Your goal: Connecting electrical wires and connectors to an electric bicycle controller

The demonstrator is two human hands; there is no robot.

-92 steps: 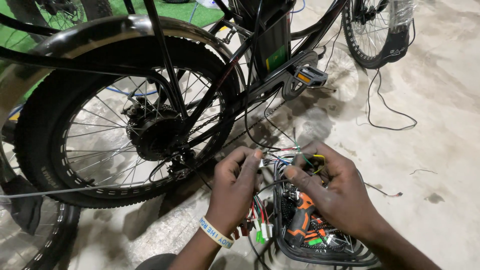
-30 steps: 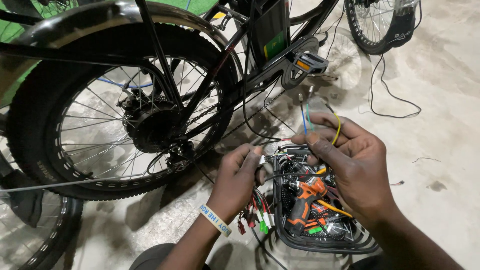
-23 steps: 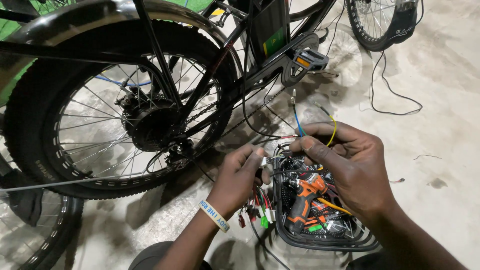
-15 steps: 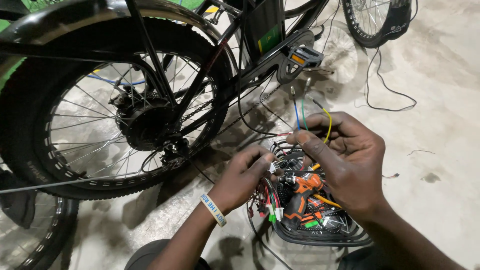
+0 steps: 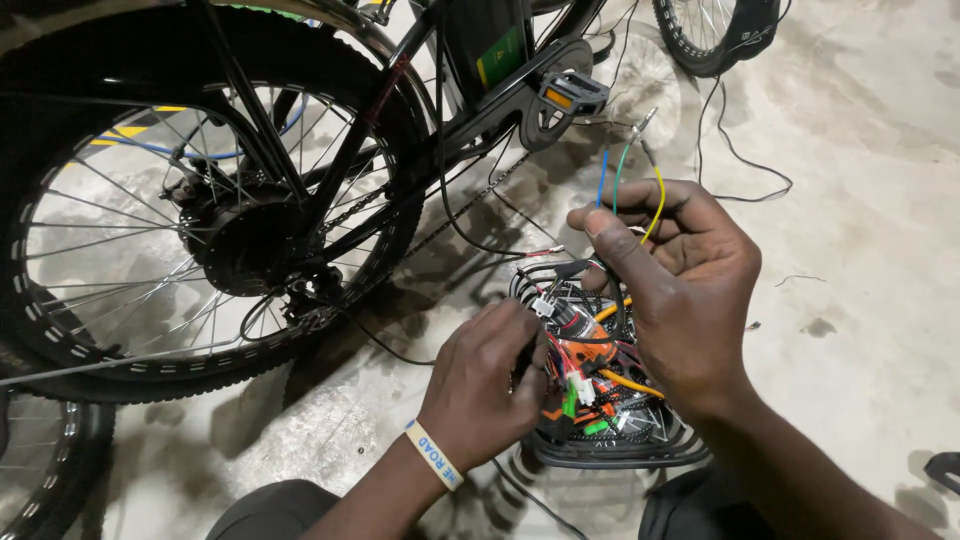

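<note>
Right hand is up above the box, fingers curled in and thumb pressed to forefinger, pinching a small bunch of thin wires — a blue, a green and a yellow one — that stick up out of the grip with their bare ends pointing toward the pedal. Left hand sits lower and nearer the wheel, fingers bent down and closed into the tangle at the box's left edge, fingertips buried among red, orange and green leads and small white connectors; exactly which lead it grips I cannot tell. A pale wristband rings that wrist. The box is a black open tray on the floor, right between the two hands, stuffed with an orange-wrapped bundle and loose plugs. Behind the hands stands the bike, its fat black rear wheel filling the left side, hub motor at the centre of the spokes, chain running toward the crank. A black cable snakes over the concrete from the second wheel at top right. More black cables drop from the frame toward the box, crossing the gap between wheel and hands. The person's knees show dark at the bottom edge.
</note>
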